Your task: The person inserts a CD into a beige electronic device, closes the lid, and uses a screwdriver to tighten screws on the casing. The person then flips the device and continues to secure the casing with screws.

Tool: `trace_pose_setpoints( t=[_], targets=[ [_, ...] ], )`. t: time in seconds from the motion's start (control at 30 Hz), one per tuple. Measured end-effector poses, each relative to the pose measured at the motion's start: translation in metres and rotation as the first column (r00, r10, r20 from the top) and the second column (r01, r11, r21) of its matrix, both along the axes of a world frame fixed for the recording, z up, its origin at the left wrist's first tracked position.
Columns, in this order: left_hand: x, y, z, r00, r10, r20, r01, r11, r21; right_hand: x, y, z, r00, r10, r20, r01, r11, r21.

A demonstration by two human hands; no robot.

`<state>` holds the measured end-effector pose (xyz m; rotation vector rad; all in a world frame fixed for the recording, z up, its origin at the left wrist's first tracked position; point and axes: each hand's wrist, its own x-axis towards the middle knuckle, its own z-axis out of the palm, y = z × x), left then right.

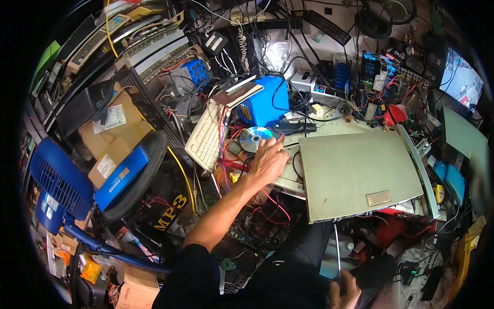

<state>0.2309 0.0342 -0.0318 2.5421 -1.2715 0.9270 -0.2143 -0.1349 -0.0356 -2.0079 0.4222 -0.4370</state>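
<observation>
**Operator:** State the reference unit.
**Technician:** The grey-beige metal case (355,175). Take it as the dial centre, with 12 o'clock at the top of the view.
**Operator:** List adjacent items.
**Technician:** A blue fan (62,180), well apart at 9 o'clock. A blue box (270,100) at 10 o'clock. A cream keyboard (206,136), set at an angle, between 9 and 10 o'clock.
**Operator:** Hand positions?
**Technician:** Left hand (270,162): 9 o'clock, back upward, fingers bent. Whether they grasp anything cannot be told. Right hand (345,292): 6 o'clock, fingers wrapped around the lower end of a long-shafted tool (337,250). The shaft points to 12 o'clock, its upper end at the case's near edge; contact cannot be confirmed.
**Operator:** Smallest item?
**Technician:** A shiny disc (249,138), at the left hand's fingertips, 11 o'clock from that hand.
</observation>
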Motion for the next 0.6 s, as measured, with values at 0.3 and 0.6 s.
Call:
trace_pose_setpoints(
  t=[0.3, 0.6],
  targets=[
    [0.051, -0.019, 0.011, 0.997, 0.000, -0.071, 0.012, 0.985, 0.171, -0.004, -0.016, -0.003, 0.992, -0.055, -0.109, 0.086, 0.949, 0.303],
    [0.026, -0.027, 0.038, 0.992, -0.091, -0.084, 0.096, 0.994, 0.052, -0.014, -0.010, -0.016, 0.985, -0.032, -0.172, 0.080, 0.957, 0.278]
  ],
)
